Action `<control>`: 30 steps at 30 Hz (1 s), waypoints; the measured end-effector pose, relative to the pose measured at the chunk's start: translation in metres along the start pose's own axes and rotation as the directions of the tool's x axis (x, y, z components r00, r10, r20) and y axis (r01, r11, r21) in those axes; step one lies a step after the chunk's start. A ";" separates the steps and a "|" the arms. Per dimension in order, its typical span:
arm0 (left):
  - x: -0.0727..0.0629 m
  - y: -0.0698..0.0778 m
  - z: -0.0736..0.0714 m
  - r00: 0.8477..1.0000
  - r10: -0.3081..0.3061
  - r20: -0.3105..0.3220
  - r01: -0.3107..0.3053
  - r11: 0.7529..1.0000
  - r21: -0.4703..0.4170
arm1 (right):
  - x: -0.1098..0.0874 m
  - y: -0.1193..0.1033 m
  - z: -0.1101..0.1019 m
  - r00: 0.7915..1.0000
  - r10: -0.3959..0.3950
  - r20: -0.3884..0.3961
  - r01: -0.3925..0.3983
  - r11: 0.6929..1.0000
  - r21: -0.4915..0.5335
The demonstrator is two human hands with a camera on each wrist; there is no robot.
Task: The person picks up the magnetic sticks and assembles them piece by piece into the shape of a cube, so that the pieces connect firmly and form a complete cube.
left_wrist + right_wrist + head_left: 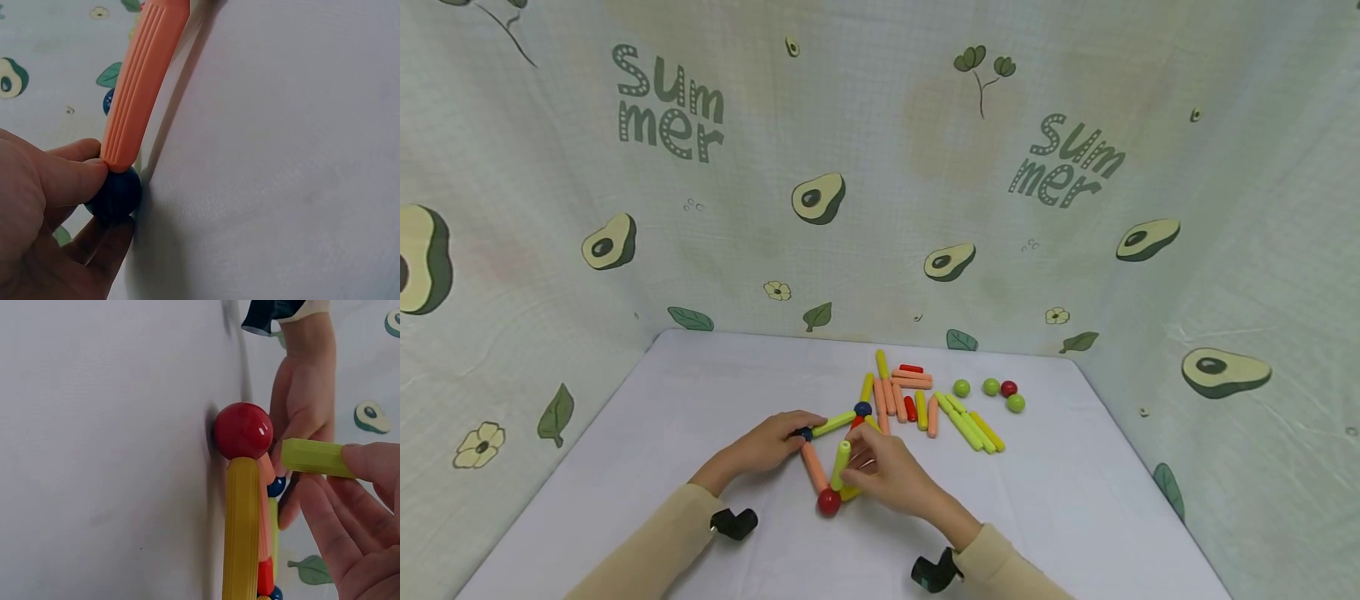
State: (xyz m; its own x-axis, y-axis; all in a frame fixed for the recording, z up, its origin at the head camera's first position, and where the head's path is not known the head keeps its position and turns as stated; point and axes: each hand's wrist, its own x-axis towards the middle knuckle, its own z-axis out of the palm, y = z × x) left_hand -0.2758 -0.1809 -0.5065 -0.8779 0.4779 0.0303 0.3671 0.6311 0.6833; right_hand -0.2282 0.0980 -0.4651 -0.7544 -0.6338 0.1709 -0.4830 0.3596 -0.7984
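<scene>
Pale cloth (880,125) printed with avocados, leaves and the word "summer" hangs behind and to both sides of a counter (1075,508) covered in white. From here I see a person in beige sleeves working with both hands near the front, a black device (734,524) at each wrist.

The left hand (772,440) is closed around a dark blue ball (115,195), thumb and fingers pinching it at the counter's surface. An orange stick (814,468) runs from that ball to a glossy red ball (829,502) nearer the person, and a lime stick (834,424) joins it to a second blue ball (862,408) farther off.

The right hand (891,475) grips a short lime rod (841,465) between thumb and fingers, tilted up, its lower end just beside the red ball; I can't tell whether they touch. A yellow stick (241,525) also meets the red ball and passes under the right hand. Around the second blue ball, a red piece (857,422) is partly hidden by that hand.

Beyond the right hand lie loose orange sticks (900,403), a small red stick (910,408) and a row of lime and yellow sticks (967,422). Farther right sit three green balls (991,387) and a loose red ball (1009,389).
</scene>
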 end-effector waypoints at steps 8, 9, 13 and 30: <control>-0.002 0.002 0.001 0.997 0.049 -0.056 -0.044 0.996 0.083 | 0.002 0.003 0.004 1.000 0.009 0.029 -0.009 1.000 0.003; -0.004 0.004 0.002 0.995 0.061 -0.076 -0.053 0.993 0.103 | 0.002 0.003 0.004 0.999 0.009 0.032 -0.009 1.000 0.004; -0.017 0.016 0.004 0.982 0.098 -0.165 -0.076 0.988 0.131 | 0.002 0.002 0.004 0.999 0.003 0.035 -0.003 1.000 0.001; -0.042 0.066 0.026 0.946 0.132 -0.295 -0.189 0.966 -0.174 | 0.002 0.008 0.013 0.997 -0.033 -0.071 0.034 0.999 0.020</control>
State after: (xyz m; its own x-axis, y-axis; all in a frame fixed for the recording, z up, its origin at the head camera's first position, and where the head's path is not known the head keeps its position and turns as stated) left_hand -0.2069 -0.1429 -0.4816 -0.8730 0.3555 0.3340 0.4673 0.4130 0.7817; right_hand -0.2280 0.0903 -0.4791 -0.7680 -0.5947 0.2376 -0.4995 0.3240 -0.8034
